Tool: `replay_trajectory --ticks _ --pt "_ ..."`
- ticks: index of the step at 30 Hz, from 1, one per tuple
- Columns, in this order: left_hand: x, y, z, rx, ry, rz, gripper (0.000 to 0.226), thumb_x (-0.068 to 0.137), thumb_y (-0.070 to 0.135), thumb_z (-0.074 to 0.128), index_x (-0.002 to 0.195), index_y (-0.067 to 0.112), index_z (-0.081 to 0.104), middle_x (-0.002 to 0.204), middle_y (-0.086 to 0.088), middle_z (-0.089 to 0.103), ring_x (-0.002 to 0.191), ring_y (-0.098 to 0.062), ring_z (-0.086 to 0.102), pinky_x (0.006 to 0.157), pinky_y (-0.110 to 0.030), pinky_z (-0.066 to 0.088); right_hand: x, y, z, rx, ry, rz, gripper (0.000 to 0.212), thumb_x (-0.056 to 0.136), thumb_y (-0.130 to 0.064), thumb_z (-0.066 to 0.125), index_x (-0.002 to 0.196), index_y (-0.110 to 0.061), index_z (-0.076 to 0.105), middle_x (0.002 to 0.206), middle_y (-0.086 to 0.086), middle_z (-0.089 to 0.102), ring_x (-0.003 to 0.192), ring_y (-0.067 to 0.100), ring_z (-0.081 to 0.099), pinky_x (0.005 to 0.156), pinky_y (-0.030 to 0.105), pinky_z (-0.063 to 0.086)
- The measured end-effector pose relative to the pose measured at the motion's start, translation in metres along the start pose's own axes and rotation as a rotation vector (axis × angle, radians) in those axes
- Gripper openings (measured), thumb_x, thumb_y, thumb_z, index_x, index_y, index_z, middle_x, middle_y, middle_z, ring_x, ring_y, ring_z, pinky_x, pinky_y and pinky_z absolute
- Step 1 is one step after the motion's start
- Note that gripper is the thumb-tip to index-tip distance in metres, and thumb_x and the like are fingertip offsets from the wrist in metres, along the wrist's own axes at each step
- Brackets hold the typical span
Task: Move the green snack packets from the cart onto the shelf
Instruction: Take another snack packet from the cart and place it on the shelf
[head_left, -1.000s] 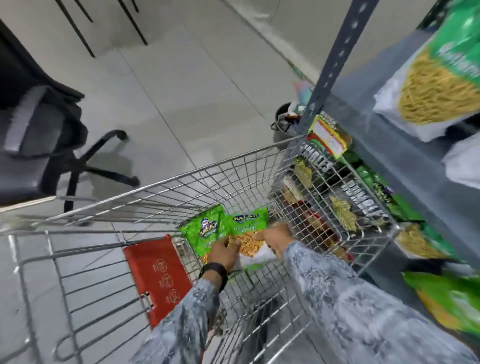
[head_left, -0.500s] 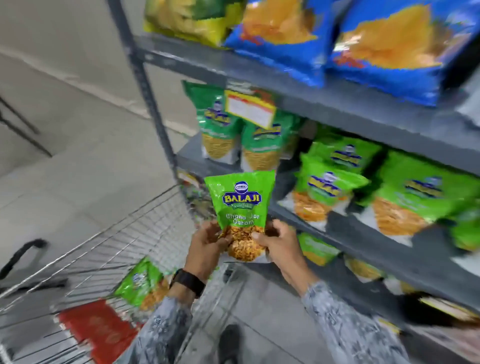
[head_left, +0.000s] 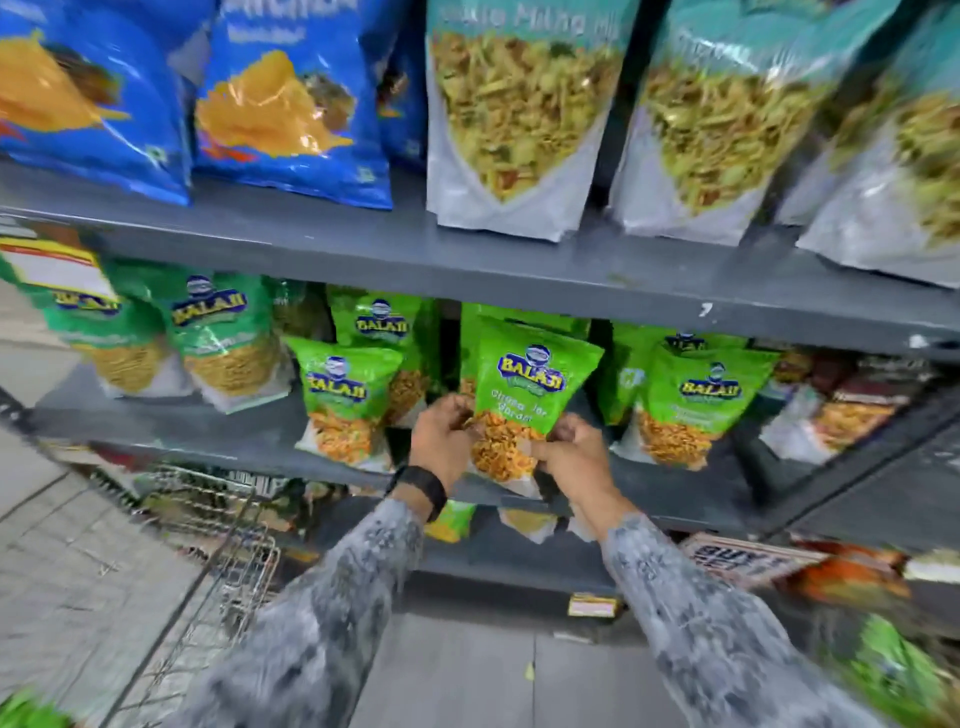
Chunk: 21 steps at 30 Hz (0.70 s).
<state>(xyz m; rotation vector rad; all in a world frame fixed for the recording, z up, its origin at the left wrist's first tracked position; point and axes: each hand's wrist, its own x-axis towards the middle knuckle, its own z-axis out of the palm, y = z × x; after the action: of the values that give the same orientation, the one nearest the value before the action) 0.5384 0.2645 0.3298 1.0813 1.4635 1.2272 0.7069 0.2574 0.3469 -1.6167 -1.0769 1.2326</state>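
I hold a green snack packet (head_left: 527, 387) upright at the front of the middle grey shelf (head_left: 691, 493). My left hand (head_left: 441, 439) pinches its lower left corner and my right hand (head_left: 574, 460) grips its lower right corner. The packet stands in a gap between two matching green packets, one to the left (head_left: 345, 395) and one to the right (head_left: 696, 405), with another green packet (head_left: 519, 314) behind it. The wire cart (head_left: 228, 545) is at the lower left, mostly out of view.
Blue chip bags (head_left: 280, 98) and tall grey-and-teal mixture bags (head_left: 519, 119) fill the shelf above. Darker green packets (head_left: 223, 338) stand at the left of the middle shelf. A lower shelf (head_left: 519, 566) holds more packets. Grey tiled floor (head_left: 467, 675) lies below.
I lifted the green packet out of the cart, turned to the shelf, and carried it forward into the gap on the middle shelf. The cart has slid to the lower left of view.
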Motion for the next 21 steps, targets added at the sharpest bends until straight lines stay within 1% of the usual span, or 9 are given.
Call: replay_trajectory --ticks 2,4,5,7,11,15,16,18,21 --pt "0.011 -0.013 -0.002 0.162 0.041 -0.027 0.039 0.081 -0.013 0.065 0.075 0.025 0.058 0.09 -0.016 0.069 0.092 -0.026 0.064 0.092 -0.046 0.054 0.013 0.011 0.008 -0.005 -0.009 0.012 0.031 0.073 0.015 0.076 0.098 0.001 0.064 0.109 0.025 0.075 0.096 0.039 0.073 0.087 0.055 0.06" --pt "0.011 -0.029 -0.008 0.434 0.061 -0.083 0.014 0.082 0.009 0.074 0.085 0.02 0.065 0.099 -0.016 0.075 0.097 -0.031 0.07 0.087 -0.045 0.056 0.018 0.025 0.014 -0.012 -0.04 0.049 0.032 0.076 0.014 0.076 0.086 -0.012 0.062 0.095 0.012 0.076 0.071 0.018 0.069 0.062 0.032 0.061" --pt "0.009 -0.036 -0.011 0.509 0.064 -0.102 0.012 0.081 0.02 0.076 0.091 0.018 0.068 0.101 -0.016 0.075 0.098 -0.032 0.07 0.084 -0.043 0.057 0.019 0.031 0.016 -0.003 -0.058 0.061 0.034 0.077 0.012 0.077 0.082 -0.017 0.06 0.086 0.005 0.075 0.062 0.011 0.065 0.05 0.024 0.055" --pt "0.007 -0.042 -0.014 0.556 0.061 -0.092 0.02 0.081 0.028 0.076 0.094 0.016 0.068 0.099 -0.015 0.075 0.096 -0.033 0.07 0.08 -0.039 0.056 0.019 0.039 0.018 0.0 -0.078 0.065 0.033 0.079 0.01 0.077 0.082 -0.019 0.061 0.077 -0.005 0.073 0.058 0.009 0.064 0.044 0.019 0.051" --pt "-0.004 -0.034 -0.017 0.484 0.062 -0.088 0.035 0.081 0.02 0.077 0.114 0.014 0.068 0.109 -0.009 0.075 0.104 -0.028 0.07 0.091 -0.039 0.057 0.006 0.03 0.011 -0.011 -0.031 0.001 0.038 0.075 0.007 0.082 0.103 -0.014 0.066 0.085 -0.01 0.072 0.073 0.006 0.069 0.057 0.011 0.053" --pt "-0.028 -0.011 -0.031 0.427 0.097 0.003 0.049 0.082 0.015 0.075 0.129 0.018 0.061 0.097 0.012 0.069 0.097 -0.014 0.068 0.073 -0.01 0.051 -0.02 -0.003 0.009 -0.17 0.094 -0.172 0.054 0.079 -0.002 0.078 0.129 -0.017 0.062 0.099 -0.01 0.069 0.099 0.015 0.07 0.084 0.021 0.05" --pt "-0.037 -0.003 -0.038 0.413 0.1 0.039 0.05 0.083 0.016 0.073 0.131 0.019 0.06 0.097 0.014 0.069 0.097 -0.012 0.068 0.073 -0.01 0.051 -0.029 -0.014 0.012 -0.232 0.133 -0.249 0.053 0.082 -0.004 0.075 0.131 -0.016 0.06 0.109 -0.006 0.07 0.109 0.019 0.068 0.091 0.025 0.05" --pt "-0.058 0.012 -0.056 0.426 0.101 0.136 0.05 0.086 0.023 0.071 0.134 0.024 0.058 0.115 0.01 0.071 0.106 -0.008 0.066 0.087 -0.019 0.052 -0.049 -0.032 0.027 -0.396 0.137 -0.457 0.051 0.085 -0.007 0.07 0.134 -0.016 0.058 0.132 0.002 0.065 0.126 0.022 0.06 0.106 0.032 0.046" --pt "-0.096 0.025 -0.112 0.54 0.291 0.292 0.052 0.088 0.029 0.068 0.139 0.027 0.054 0.134 0.004 0.066 0.118 -0.014 0.064 0.093 -0.03 0.052 -0.083 -0.054 0.072 -0.619 -0.063 -0.826 0.057 0.084 -0.009 0.064 0.14 -0.015 0.054 0.146 0.007 0.055 0.138 0.025 0.049 0.117 0.038 0.04"
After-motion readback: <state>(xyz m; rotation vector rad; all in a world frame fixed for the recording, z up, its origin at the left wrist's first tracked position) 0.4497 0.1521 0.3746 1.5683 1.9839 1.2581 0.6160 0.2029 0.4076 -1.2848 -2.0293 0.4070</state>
